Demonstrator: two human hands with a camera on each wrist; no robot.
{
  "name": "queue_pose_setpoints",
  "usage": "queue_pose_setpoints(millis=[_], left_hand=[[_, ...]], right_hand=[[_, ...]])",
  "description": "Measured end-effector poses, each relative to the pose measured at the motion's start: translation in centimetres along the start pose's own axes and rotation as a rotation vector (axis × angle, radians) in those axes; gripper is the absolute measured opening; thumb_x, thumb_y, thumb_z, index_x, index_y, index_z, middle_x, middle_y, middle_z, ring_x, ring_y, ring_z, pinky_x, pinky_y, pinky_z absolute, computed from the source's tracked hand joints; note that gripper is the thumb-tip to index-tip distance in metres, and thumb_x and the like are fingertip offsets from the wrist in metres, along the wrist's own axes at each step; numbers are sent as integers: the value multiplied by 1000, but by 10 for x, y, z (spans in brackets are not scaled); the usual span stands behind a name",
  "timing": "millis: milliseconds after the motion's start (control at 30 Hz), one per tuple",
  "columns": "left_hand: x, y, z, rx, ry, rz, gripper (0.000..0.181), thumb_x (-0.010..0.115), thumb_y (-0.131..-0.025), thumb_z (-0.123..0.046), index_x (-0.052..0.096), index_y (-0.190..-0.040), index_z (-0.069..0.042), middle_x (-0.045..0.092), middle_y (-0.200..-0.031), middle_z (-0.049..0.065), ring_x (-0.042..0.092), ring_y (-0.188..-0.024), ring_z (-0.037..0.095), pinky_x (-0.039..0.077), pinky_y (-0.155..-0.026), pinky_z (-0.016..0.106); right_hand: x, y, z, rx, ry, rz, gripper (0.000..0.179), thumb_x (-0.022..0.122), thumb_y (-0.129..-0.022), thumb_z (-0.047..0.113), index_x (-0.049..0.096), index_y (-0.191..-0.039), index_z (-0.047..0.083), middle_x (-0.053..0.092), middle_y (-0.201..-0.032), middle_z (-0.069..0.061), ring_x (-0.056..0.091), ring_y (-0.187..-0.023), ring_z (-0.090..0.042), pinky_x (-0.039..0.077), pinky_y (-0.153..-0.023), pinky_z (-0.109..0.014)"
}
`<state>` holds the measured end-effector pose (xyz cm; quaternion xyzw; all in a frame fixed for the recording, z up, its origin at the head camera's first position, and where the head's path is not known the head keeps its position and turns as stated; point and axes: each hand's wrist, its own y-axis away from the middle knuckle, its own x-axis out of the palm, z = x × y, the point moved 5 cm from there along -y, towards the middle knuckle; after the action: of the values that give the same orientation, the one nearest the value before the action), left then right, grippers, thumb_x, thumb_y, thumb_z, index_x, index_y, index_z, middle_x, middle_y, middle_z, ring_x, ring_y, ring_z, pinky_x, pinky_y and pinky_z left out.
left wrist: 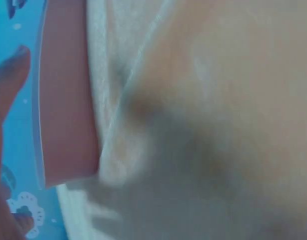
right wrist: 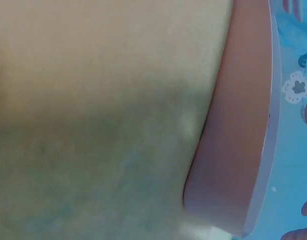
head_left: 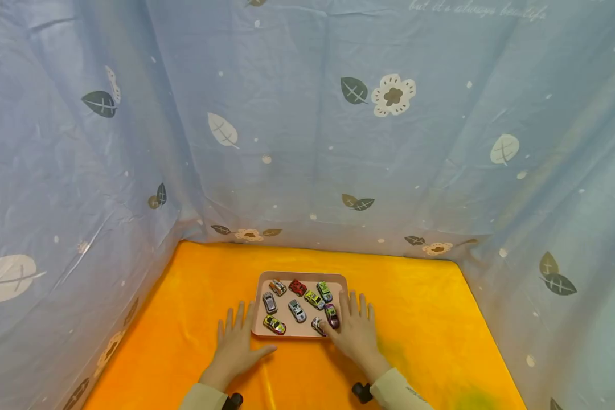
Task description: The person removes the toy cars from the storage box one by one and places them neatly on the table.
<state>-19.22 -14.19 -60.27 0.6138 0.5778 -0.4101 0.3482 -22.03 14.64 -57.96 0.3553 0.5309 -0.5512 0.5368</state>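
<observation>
Spreading straight and holding nothing, the fingers (head_left: 240, 315) of the left hand (head_left: 234, 346) point away from the person just beside the left end of a pink tray (head_left: 297, 336), with the thumb reaching inward below its near left corner. The right hand (head_left: 359, 335) is likewise open, its forefinger overlapping the tray's right rim and its thumb by a white-and-black toy car (head_left: 317, 326) in the near right part; whether the thumb touches that car cannot be told. A purple toy car (head_left: 331, 312) lies between that thumb and forefinger. Further in, a green toy car (head_left: 324, 291) and a yellow toy car (head_left: 314, 299) sit side by side, a silver-white toy car (head_left: 297, 311) lies near the middle, and a red toy car (head_left: 297, 287) and an orange-and-white toy car (head_left: 277, 286) line the far side. Toward the left are a grey toy car (head_left: 269, 303) and a yellow-green toy car (head_left: 274, 324). The tray rests on an orange-yellow surface (head_left: 415, 296), with a blue leaf-and-flower curtain (head_left: 287, 114) around it.
</observation>
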Motion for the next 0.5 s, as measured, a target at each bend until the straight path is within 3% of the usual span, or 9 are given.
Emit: queue_pose_setpoints(millis=[167, 300, 400, 500], left_hand=[[2, -4, -3, 2, 230, -24, 124, 76, -67, -67, 13, -156, -7, 12, -158, 23, 11, -139, 52, 12, -110, 69], [9, -4, 0, -59, 450, -22, 126, 82, -68, -57, 6, -156, -9, 11, -158, 22, 12, -141, 48, 15, -112, 62], [13, -4, 2, -136, 564, -8, 126, 82, -70, -53, 0, -157, -14, 9, -159, 19, 14, -142, 43, 18, -112, 60], [16, -4, 3, -171, 676, -14, 121, 81, -74, -48, -1, -157, -14, 9, -159, 21, 16, -142, 41, 20, -113, 57]], right_hand=[[8, -2, 6, -17, -46, 5, 99, 56, -81, 72, 29, -153, 11, 28, -154, -20, 26, -138, -45, 21, -111, -61], [9, -1, 14, -51, -99, -25, 100, 61, -79, 71, 36, -149, 6, 39, -147, -21, 40, -127, -43, 35, -105, -58], [10, -1, 18, -72, -153, -52, 98, 68, -77, 67, 40, -145, 2, 48, -136, -20, 48, -116, -40, 42, -98, -55], [11, -2, 20, -77, -205, -80, 96, 71, -76, 63, 43, -144, 2, 52, -126, -16, 51, -108, -34, 46, -93, -50]])
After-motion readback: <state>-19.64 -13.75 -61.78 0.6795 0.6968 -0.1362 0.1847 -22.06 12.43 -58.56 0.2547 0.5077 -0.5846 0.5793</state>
